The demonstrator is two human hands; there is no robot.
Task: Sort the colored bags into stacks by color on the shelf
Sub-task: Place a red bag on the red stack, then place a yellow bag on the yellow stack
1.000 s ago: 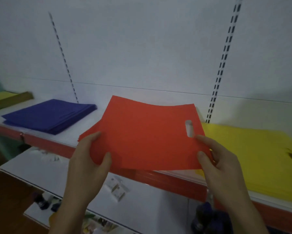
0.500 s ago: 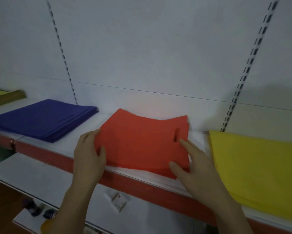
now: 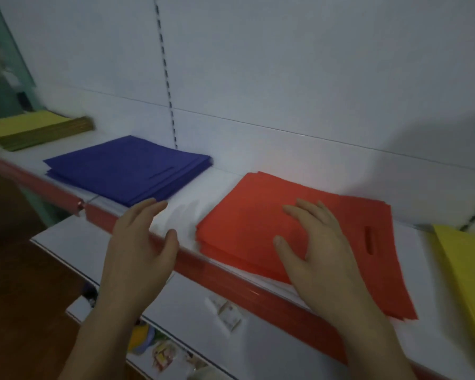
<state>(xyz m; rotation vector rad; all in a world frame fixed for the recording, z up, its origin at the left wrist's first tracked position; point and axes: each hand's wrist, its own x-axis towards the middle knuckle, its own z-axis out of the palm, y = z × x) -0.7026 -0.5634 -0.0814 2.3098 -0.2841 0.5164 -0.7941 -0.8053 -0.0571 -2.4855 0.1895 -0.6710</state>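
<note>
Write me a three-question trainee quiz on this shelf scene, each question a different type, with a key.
1. True or false: the right hand lies flat on the red stack.
2. Which stack lies between the olive-yellow stack and the red one? A) blue stack B) yellow stack C) green stack
3. Fill in: the left hand is open over the shelf's red ____, holding nothing.

Key: 1 true; 2 A; 3 edge.
</note>
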